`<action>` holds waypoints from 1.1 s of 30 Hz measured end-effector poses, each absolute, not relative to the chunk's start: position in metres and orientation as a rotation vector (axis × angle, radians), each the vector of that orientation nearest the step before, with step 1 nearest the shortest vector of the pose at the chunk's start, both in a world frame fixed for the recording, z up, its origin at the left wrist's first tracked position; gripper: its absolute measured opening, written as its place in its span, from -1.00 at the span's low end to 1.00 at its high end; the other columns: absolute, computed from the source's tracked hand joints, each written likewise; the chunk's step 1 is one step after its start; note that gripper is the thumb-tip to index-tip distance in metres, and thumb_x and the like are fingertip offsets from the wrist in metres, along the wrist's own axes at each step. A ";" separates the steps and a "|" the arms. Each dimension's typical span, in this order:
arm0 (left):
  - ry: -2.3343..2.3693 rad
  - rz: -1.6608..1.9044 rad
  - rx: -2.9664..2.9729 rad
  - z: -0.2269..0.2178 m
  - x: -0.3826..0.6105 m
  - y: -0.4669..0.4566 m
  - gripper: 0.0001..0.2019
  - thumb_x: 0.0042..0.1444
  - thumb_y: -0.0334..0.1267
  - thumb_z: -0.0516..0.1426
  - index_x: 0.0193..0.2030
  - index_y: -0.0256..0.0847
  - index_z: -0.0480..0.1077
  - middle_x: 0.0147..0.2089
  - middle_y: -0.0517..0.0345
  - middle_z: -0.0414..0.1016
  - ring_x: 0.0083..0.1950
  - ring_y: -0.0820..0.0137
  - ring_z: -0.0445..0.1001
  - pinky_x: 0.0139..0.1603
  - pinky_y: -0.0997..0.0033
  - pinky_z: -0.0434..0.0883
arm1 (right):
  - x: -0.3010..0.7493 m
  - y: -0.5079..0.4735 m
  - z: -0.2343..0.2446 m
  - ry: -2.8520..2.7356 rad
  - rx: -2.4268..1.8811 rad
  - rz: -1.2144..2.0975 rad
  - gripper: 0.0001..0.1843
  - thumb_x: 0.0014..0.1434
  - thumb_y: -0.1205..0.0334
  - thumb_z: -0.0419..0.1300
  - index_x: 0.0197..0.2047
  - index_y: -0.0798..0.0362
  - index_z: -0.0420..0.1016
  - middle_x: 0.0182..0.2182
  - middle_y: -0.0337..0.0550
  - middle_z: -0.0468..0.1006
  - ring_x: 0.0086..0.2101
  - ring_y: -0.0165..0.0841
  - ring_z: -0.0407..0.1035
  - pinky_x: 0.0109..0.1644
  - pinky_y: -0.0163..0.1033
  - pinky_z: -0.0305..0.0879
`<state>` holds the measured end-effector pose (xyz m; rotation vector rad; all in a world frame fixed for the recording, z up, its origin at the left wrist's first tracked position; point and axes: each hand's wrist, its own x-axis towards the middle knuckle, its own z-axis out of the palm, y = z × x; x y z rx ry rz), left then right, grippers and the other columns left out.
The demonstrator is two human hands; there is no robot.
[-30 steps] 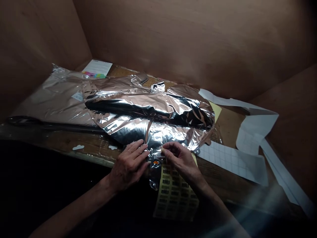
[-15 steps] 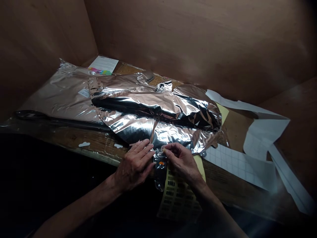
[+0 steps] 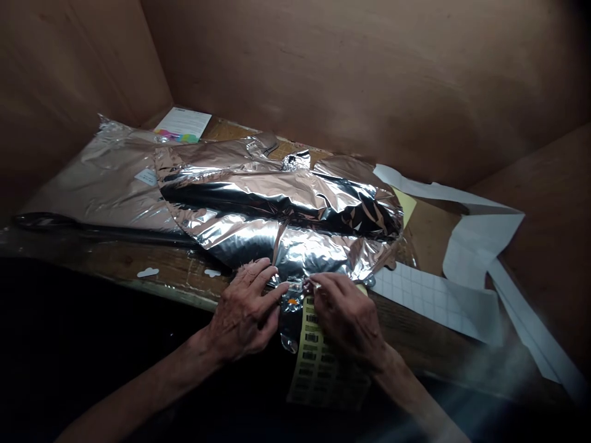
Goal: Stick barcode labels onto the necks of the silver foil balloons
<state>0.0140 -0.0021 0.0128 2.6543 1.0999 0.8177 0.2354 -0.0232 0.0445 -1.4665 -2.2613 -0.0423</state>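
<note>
A large crumpled silver-and-copper foil balloon [image 3: 277, 221] lies flat on the wooden table, with its narrow clear neck [image 3: 290, 326] pointing toward me. My left hand [image 3: 242, 314] rests on the foil beside the neck, fingers spread and pressing down. My right hand [image 3: 346, 317] pinches a small barcode label [image 3: 294, 286] between finger and thumb, right at the top of the neck. Under that hand lies a yellow-backed sheet of barcode labels [image 3: 318, 369], its lower part running past the table edge.
Foil in clear plastic [image 3: 96, 178] lies at the left, with a dark strip [image 3: 92, 231] along its front. White grid-printed backing paper [image 3: 429, 301] lies to the right. A printed card [image 3: 182, 125] stands at the back, and brown board walls [image 3: 369, 74] surround the wooden table [image 3: 184, 277].
The view has swung slightly left. My right hand has moved down onto the label sheet, its fingertips now at the small label on the neck. My left hand stays on the foil.
</note>
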 end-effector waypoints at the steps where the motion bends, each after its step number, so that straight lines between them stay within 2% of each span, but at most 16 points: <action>1: 1.105 0.815 2.640 0.015 0.015 -0.002 -0.58 0.07 -0.34 0.14 0.11 -0.17 0.43 0.19 -0.11 0.37 0.29 -0.01 0.25 0.23 -0.16 0.34 | 0.238 -0.024 0.043 -2.364 -1.325 -0.099 -0.72 0.30 0.38 0.03 0.04 0.19 0.42 -0.10 0.03 0.54 -0.14 -0.23 0.44 -0.07 -0.15 0.41; 4: 1.116 0.789 2.618 0.024 0.016 0.001 -0.58 0.01 -0.34 0.15 0.07 -0.14 0.45 0.12 -0.09 0.40 0.24 0.01 0.29 0.19 -0.15 0.35 | 0.242 -0.020 0.043 -2.613 -0.994 -0.255 -0.67 0.29 0.45 0.04 0.09 0.25 0.41 -0.03 0.07 0.53 -0.07 -0.18 0.41 0.02 -0.09 0.40; 8: 1.068 0.743 2.570 0.036 0.013 0.010 -0.60 -0.02 -0.37 0.15 0.01 -0.14 0.47 0.05 -0.03 0.45 0.15 0.10 0.37 0.12 -0.03 0.39 | 0.247 -0.001 0.051 -2.757 -0.729 -0.329 -0.68 0.32 0.49 -0.04 0.03 0.26 0.45 -0.13 0.07 0.57 -0.18 -0.23 0.45 -0.13 -0.13 0.43; 12: 0.950 0.825 2.465 0.041 0.013 0.016 -0.53 -0.03 -0.35 0.18 0.10 -0.20 0.41 0.08 -0.04 0.47 0.12 0.14 0.41 0.13 0.02 0.40 | 0.252 0.018 0.060 -2.597 -0.937 0.139 -0.74 0.38 0.31 0.00 -0.08 0.12 0.52 -0.26 -0.06 0.59 -0.31 -0.38 0.45 -0.29 -0.31 0.39; 16: 0.965 1.072 2.195 0.033 0.022 0.019 -0.78 0.13 -0.33 0.17 -0.08 -0.15 0.52 -0.08 0.08 0.59 -0.05 0.31 0.53 -0.02 0.25 0.48 | 0.253 0.029 0.061 -2.351 -1.092 0.602 -0.77 0.31 0.20 0.13 -0.25 0.09 0.58 -0.39 -0.14 0.58 -0.39 -0.42 0.45 -0.32 -0.36 0.33; 18: 0.969 1.164 2.104 0.028 0.027 0.021 -0.83 0.20 -0.35 0.14 -0.14 -0.13 0.55 -0.16 0.13 0.61 -0.14 0.40 0.56 -0.11 0.36 0.49 | 0.253 0.033 0.059 -2.236 -1.201 0.796 -0.78 0.25 0.18 0.18 -0.31 0.10 0.59 -0.43 -0.15 0.57 -0.42 -0.41 0.43 -0.33 -0.35 0.31; 24: 0.998 1.402 2.162 0.022 0.036 0.019 -0.89 0.19 -0.43 0.16 -0.25 -0.23 0.53 -0.20 0.09 0.63 -0.13 0.36 0.58 -0.08 0.36 0.50 | 0.253 0.044 0.058 -1.722 -1.316 1.515 -0.60 0.11 -0.06 0.28 -0.40 0.17 0.57 -0.49 -0.19 0.50 -0.48 -0.43 0.35 -0.41 -0.36 0.25; 27: 0.970 1.468 2.260 0.018 0.035 0.017 -0.86 0.17 -0.46 0.17 -0.15 -0.27 0.52 -0.10 0.03 0.63 0.00 0.30 0.57 0.03 0.31 0.49 | 0.252 0.046 0.063 -1.615 -1.309 1.594 -0.59 0.08 -0.07 0.31 -0.38 0.18 0.58 -0.48 -0.20 0.49 -0.47 -0.46 0.32 -0.41 -0.38 0.23; 29: 0.942 1.482 2.314 0.016 0.033 0.017 -0.81 0.17 -0.47 0.16 -0.08 -0.29 0.50 -0.04 -0.02 0.61 0.09 0.25 0.53 0.10 0.27 0.48 | 0.249 0.045 0.066 -1.570 -1.320 1.567 -0.59 -0.01 -0.06 0.38 -0.43 0.19 0.57 -0.51 -0.21 0.47 -0.49 -0.46 0.31 -0.43 -0.39 0.22; 33: 1.018 1.405 2.244 0.021 0.034 0.016 -0.77 0.17 -0.41 0.18 -0.02 -0.28 0.49 0.00 -0.05 0.59 0.06 0.27 0.55 0.07 0.27 0.52 | 0.240 0.041 0.065 -1.464 -1.417 1.506 -0.57 -0.17 -0.02 0.47 -0.51 0.17 0.49 -0.57 -0.25 0.43 -0.53 -0.48 0.27 -0.47 -0.39 0.21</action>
